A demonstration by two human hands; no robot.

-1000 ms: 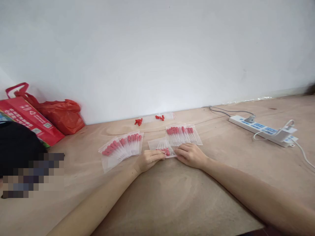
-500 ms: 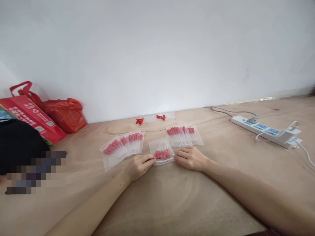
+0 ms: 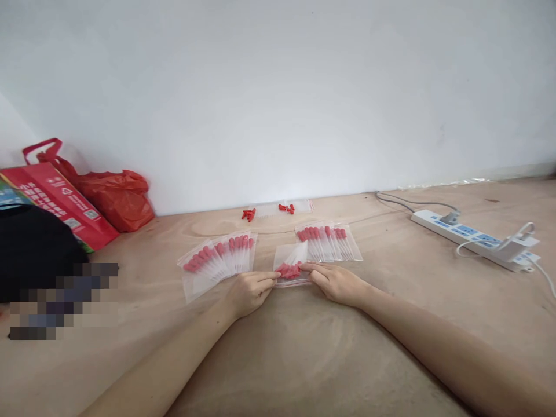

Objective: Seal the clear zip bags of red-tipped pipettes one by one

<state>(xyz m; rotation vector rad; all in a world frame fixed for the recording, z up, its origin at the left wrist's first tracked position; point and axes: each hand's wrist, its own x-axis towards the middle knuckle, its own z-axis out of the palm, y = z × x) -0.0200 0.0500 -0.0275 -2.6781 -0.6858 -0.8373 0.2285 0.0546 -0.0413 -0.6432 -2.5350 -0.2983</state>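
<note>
Fingertips of both hands rest at the edges of a clear bag (image 3: 285, 253) lying flat on the wooden desk (image 3: 308, 353), just below the center of the frame. Left hand (image 3: 249, 292) has its fingers together and partly curled at the bag's left edge; right hand (image 3: 336, 284) reaches its extended index finger to the right edge. Whether either one pinches the plastic, I cannot tell. Red-tipped pieces (image 3: 289, 270) are bunched inside the lower half of this bag.

Left of center, a fan of overlapping bags (image 3: 219, 258) holds similar pieces; another overlapping group (image 3: 328, 243) sits right of center. Loose red pieces (image 3: 248, 215) lie farther up, near the white wall (image 3: 278, 98). A power strip (image 3: 460, 236) slants across the right side, while a red plastic bag (image 3: 115, 200) and a black item (image 3: 35, 249) occupy the left.
</note>
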